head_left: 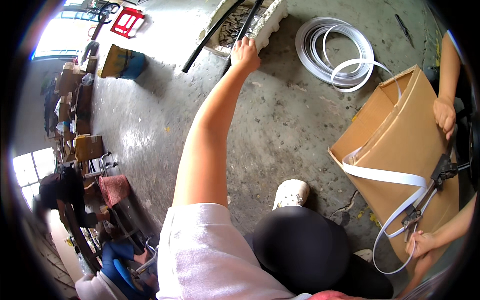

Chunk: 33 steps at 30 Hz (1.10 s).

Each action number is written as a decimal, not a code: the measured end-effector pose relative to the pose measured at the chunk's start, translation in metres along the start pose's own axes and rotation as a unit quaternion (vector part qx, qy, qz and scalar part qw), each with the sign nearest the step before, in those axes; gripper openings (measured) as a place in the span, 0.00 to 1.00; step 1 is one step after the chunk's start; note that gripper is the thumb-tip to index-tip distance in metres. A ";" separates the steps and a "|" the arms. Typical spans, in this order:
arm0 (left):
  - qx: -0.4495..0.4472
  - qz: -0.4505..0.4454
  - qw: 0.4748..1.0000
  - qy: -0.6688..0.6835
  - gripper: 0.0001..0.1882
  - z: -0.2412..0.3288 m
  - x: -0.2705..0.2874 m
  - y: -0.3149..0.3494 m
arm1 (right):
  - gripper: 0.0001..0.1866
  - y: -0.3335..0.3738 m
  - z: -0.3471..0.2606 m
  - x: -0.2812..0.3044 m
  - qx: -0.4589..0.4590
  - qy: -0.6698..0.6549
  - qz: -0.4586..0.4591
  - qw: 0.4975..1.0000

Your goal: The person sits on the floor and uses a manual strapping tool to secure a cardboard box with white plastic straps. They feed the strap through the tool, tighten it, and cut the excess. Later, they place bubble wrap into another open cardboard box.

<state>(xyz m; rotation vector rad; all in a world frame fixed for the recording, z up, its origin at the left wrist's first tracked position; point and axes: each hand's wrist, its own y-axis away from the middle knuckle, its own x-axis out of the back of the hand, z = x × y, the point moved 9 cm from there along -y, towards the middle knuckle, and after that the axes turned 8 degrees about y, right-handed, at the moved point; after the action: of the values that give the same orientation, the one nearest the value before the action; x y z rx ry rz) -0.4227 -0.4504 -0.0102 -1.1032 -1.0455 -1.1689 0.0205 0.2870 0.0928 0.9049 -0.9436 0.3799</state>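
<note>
My left hand (245, 52) reaches far forward, its fingers closed round one of two long black bars. This bar (250, 21) and the other black bar (200, 52) lie slantwise across a white foam box (272, 22) holding many small metal pieces. The bars draw closer toward the top, where the picture cuts them off. I cannot make out my right hand. At right stands a tilted open cardboard box (400, 145) with a white strap (385, 175) round it. A metal strapping tool (442, 170) and a second metal clamp (412, 218) are on the strap.
A co-worker's hand (444, 117) rests on the carton; another hand (422, 243) grips the strap's loop. A coil of white strapping (305, 42) lies on the floor, as does a dark pen-like tool (402, 27). Farther left are a bucket (131, 64), a red stool (127, 22) and seated people.
</note>
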 end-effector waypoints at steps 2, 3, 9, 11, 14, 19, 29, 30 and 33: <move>0.014 0.016 0.999 -0.041 0.21 -0.008 -0.004 -0.014 | 0.03 -0.002 0.029 0.003 0.060 0.068 0.091 0.992; 0.015 0.060 0.997 -0.044 0.18 -0.012 0.000 -0.019 | 0.05 -0.002 0.039 -0.001 0.076 0.090 0.111 0.987; 0.080 0.084 0.992 -0.043 0.16 -0.013 0.006 -0.024 | 0.02 -0.004 0.053 -0.005 0.176 0.204 0.087 0.959; 0.077 0.073 0.994 -0.019 0.16 -0.006 0.004 -0.011 | 0.02 -0.001 0.055 -0.007 0.185 0.220 0.091 0.953; 0.042 0.073 0.995 0.050 0.19 0.021 0.003 0.029 | 0.01 0.000 0.066 0.002 0.178 0.246 0.078 0.950; -0.017 0.051 0.993 0.109 0.15 0.072 0.022 0.121 | 0.02 0.002 0.085 0.004 0.164 0.288 0.064 0.941; 0.059 0.096 0.923 0.368 0.07 -0.029 0.024 0.115 | 0.05 0.001 0.145 0.007 0.119 0.360 0.013 0.925; 0.041 0.079 0.946 0.312 0.08 -0.045 0.011 0.106 | 0.06 0.001 0.154 0.006 0.113 0.372 0.005 0.921; -0.022 -0.049 0.994 0.096 0.17 -0.030 -0.028 0.085 | 0.07 0.003 0.178 0.010 0.096 0.366 -0.034 0.925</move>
<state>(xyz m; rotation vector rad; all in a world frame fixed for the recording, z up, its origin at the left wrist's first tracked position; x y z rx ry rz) -0.3400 -0.4712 -0.0507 -0.9602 -0.9361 -1.3543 -0.0702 0.1443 0.1509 0.8692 -0.1851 0.6996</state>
